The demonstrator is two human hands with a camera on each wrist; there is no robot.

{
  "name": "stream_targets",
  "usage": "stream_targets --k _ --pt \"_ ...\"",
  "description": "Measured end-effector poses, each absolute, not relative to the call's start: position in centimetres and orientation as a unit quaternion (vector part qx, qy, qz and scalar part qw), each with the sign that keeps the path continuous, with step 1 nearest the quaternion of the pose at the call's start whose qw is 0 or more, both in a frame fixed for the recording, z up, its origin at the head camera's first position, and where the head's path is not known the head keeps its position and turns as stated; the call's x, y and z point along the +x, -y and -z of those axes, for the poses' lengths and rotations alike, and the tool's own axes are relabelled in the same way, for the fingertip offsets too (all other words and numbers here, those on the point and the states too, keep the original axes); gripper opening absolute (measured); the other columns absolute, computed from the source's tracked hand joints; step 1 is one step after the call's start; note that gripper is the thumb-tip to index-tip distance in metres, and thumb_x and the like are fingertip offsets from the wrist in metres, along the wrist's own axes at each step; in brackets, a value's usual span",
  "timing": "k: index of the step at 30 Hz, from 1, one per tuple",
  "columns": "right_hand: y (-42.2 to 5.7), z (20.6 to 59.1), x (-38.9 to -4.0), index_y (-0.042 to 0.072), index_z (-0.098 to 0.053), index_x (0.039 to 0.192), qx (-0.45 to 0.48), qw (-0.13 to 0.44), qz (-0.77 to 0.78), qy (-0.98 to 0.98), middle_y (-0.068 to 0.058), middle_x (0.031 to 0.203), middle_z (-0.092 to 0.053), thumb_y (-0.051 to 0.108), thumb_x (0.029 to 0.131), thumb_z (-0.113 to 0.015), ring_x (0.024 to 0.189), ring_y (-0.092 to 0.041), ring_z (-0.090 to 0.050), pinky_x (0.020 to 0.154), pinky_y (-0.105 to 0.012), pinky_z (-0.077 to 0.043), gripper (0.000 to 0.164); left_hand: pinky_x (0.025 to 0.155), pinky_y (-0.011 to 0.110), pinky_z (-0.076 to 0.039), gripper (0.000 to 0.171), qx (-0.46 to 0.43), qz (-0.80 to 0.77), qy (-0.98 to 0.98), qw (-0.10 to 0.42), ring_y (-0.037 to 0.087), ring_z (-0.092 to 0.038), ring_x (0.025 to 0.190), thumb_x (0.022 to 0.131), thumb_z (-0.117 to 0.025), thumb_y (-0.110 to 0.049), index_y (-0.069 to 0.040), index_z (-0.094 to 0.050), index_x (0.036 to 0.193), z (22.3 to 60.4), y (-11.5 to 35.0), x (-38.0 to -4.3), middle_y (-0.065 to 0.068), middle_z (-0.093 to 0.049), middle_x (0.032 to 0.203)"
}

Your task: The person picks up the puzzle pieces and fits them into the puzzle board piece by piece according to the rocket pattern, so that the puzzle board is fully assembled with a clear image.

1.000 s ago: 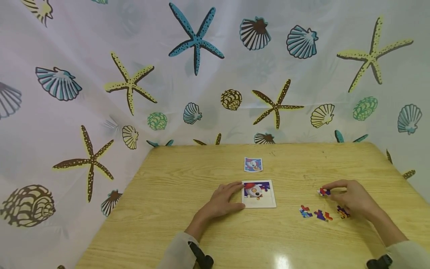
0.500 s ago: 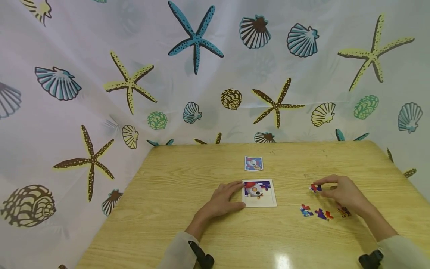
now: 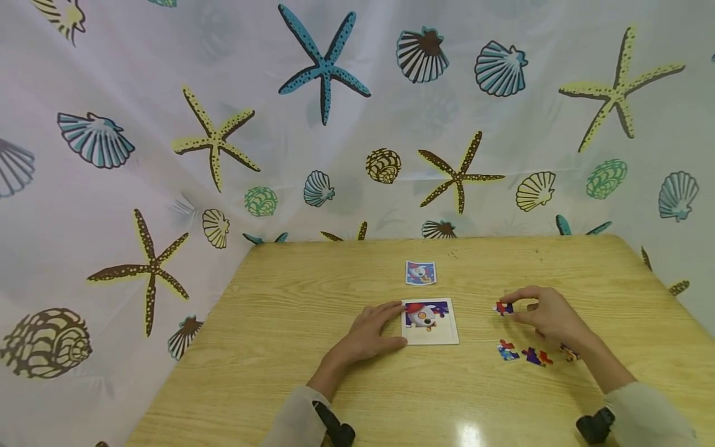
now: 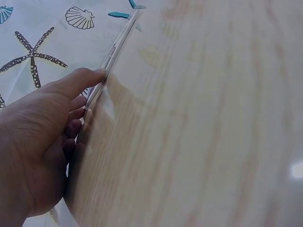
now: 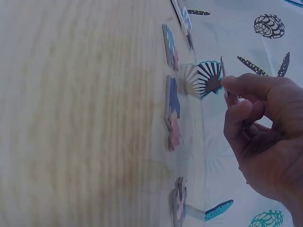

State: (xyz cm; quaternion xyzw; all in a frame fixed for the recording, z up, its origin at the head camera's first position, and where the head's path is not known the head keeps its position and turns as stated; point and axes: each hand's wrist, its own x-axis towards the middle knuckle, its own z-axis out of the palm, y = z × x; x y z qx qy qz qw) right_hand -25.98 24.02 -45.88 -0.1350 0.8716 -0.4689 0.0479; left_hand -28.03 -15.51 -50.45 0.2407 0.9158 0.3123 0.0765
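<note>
Between its thumb and fingers my right hand point(image 3: 550, 315) pinches a red, purple and white jigsaw piece point(image 3: 503, 308), held above the table to the right of the puzzle board. In the right wrist view that jigsaw piece shows edge-on at the fingertips. At the board's left edge, my left hand point(image 3: 368, 333) rests with thumb and fingers spread, touching the white frame. The square puzzle board point(image 3: 430, 337) has pieces fitted along its top, showing a white animal in a red hat; its lower part is bare and pale.
Loose jigsaw pieces lie on the wooden table point(image 3: 268, 347): a blue-red one point(image 3: 508, 351), a purple-red one point(image 3: 537, 357) and a darker one point(image 3: 570, 352) partly behind the right wrist. A small picture card point(image 3: 421, 273) lies beyond the board. A shell-patterned curtain point(image 3: 346, 149) hangs behind.
The right hand has moved left toward the board, carrying the pinched jigsaw piece along. My left hand stays at the board's edge.
</note>
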Motion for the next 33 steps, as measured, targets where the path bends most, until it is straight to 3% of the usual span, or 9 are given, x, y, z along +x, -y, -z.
stream_targets --k 8,20,22,28,29,33 --pt "-21.9 45.4 -26.8 0.006 -0.073 0.125 -0.130 0.058 0.470 -0.871 -0.025 0.134 -0.062 0.004 0.097 -0.069 0.044 -0.010 -0.031 0.041 -0.026 -0.035 0.028 0.112 0.052 -0.030 0.073 0.241 -0.308 -0.917 0.076 0.023 -0.037 0.129 0.096 -0.071 -0.046 -0.023 -0.044 0.160 50.4 15.6 -28.3 -0.004 -0.035 0.167" --pt "-18.3 46.4 -27.8 0.006 -0.074 0.124 -0.155 0.086 0.485 -0.856 -0.026 0.141 -0.056 0.000 0.097 -0.067 0.043 -0.012 -0.030 0.042 -0.026 -0.033 0.029 0.115 0.054 -0.028 0.073 0.242 -0.307 -0.918 0.073 0.024 -0.038 0.131 0.096 -0.071 -0.046 -0.023 -0.044 0.160 50.4 15.8 -28.3 -0.003 -0.036 0.167" --pt "-17.6 46.6 -27.9 0.006 -0.075 0.122 -0.167 0.076 0.470 -0.863 -0.025 0.139 -0.058 0.000 0.095 -0.069 0.050 -0.011 -0.038 0.045 -0.026 -0.037 0.028 0.115 0.054 -0.028 0.073 0.240 -0.309 -0.917 0.075 0.024 -0.038 0.131 0.096 -0.071 -0.046 -0.023 -0.045 0.159 50.4 15.8 -28.2 -0.003 -0.036 0.167" --pt "-15.7 47.4 -28.4 0.005 -0.079 0.114 -0.206 0.042 0.435 -0.876 -0.022 0.127 -0.066 -0.005 0.091 -0.071 0.067 -0.014 -0.046 0.053 -0.027 -0.040 0.026 0.115 0.054 -0.027 0.073 0.244 -0.306 -0.917 0.075 0.024 -0.037 0.131 0.096 -0.070 -0.046 -0.023 -0.044 0.160 50.5 15.8 -28.2 -0.003 -0.035 0.167" --pt "-15.4 47.5 -28.4 0.005 -0.079 0.114 -0.207 0.046 0.439 -0.873 -0.023 0.127 -0.066 -0.006 0.090 -0.070 0.061 -0.016 -0.042 0.050 -0.028 -0.037 0.027 0.115 0.054 -0.027 0.073 0.245 -0.305 -0.917 0.074 0.024 -0.037 0.131 0.096 -0.070 -0.047 -0.023 -0.044 0.160 50.5 15.8 -28.2 -0.003 -0.035 0.167" --pt "-14.7 47.6 -28.5 0.004 -0.079 0.111 -0.212 0.041 0.428 -0.878 -0.020 0.124 -0.068 -0.007 0.088 -0.071 0.084 -0.024 -0.054 0.059 -0.031 -0.042 0.027 0.116 0.054 -0.027 0.073 0.250 -0.304 -0.916 0.075 0.025 -0.037 0.132 0.096 -0.070 -0.046 -0.022 -0.044 0.160 50.5 15.7 -28.3 -0.002 -0.036 0.167"
